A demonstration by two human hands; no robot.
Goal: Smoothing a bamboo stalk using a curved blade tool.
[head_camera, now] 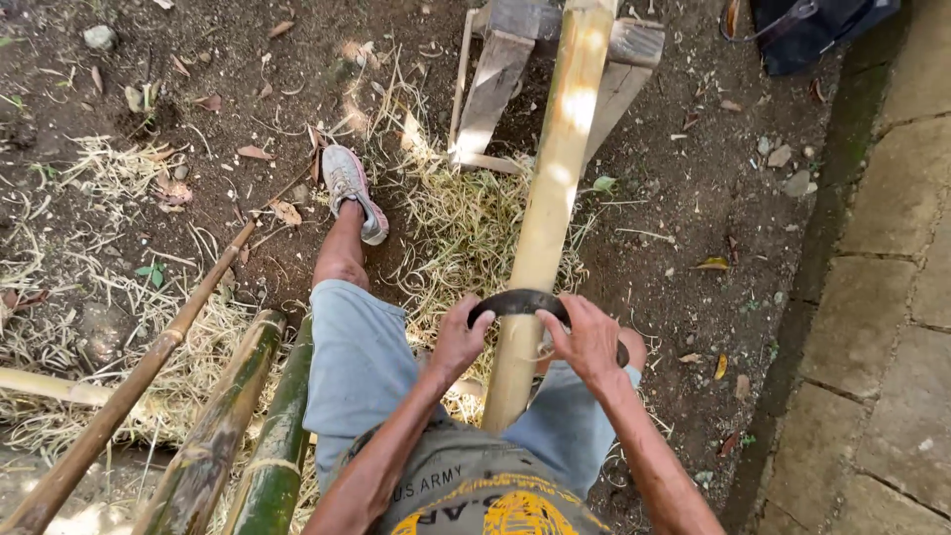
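Left hand [458, 342], right hand [586, 342] grip curved blade [523, 300] across bamboo pole [552, 188]; wooden stand [495, 84] at twelve o'clock.

Bare brown earth ground [693, 188] carries pale straw-like bamboo shavings [466, 228], dry leaves, small grey stones [99, 37], and green bamboo poles [282, 436] at its lower left edge.

A dark curved blade [523, 302] lies crosswise on a pale peeled bamboo pole [551, 198].
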